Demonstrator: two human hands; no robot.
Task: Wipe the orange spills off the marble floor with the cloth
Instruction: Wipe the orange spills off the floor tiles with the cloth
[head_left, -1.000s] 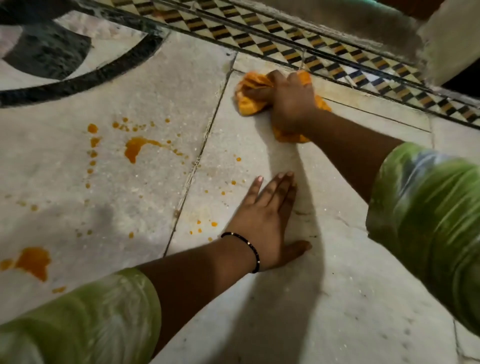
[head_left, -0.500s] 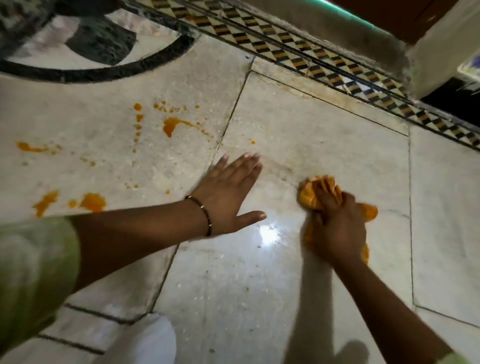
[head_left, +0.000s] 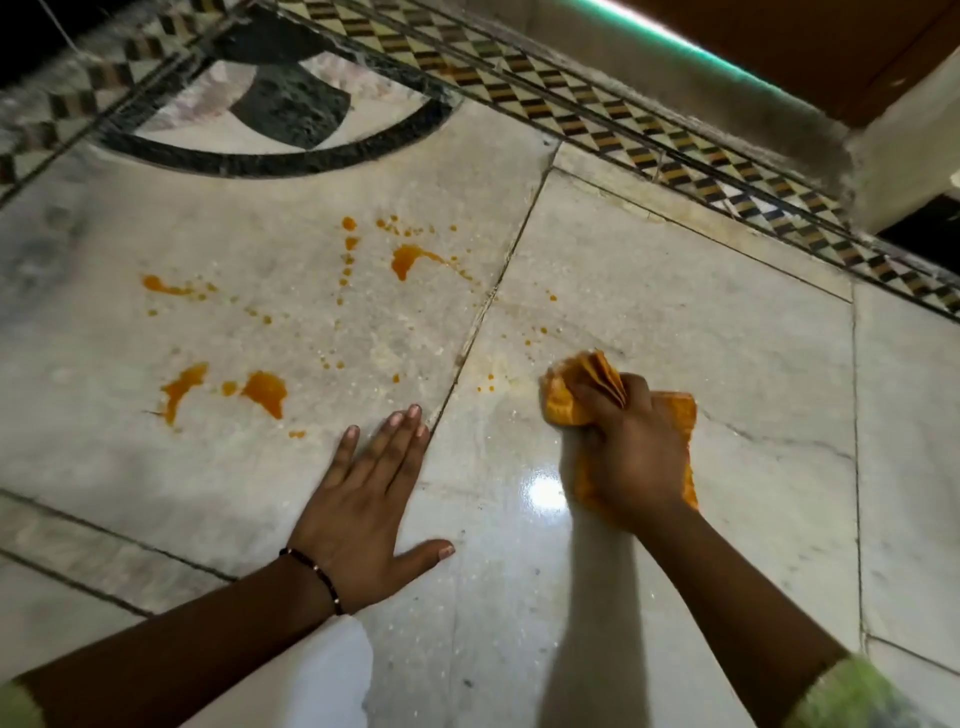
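right hand grips bunched cloth | left hand flat, fingers straight | risk — already-orange cloth may smear the spills across marble floor, not lift them

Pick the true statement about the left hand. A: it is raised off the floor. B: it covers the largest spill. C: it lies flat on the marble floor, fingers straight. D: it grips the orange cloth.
C: the left hand lies palm-down on the marble floor, fingers straight.

Bunched orange cloth on pale marble floor, orange spills scattered well left
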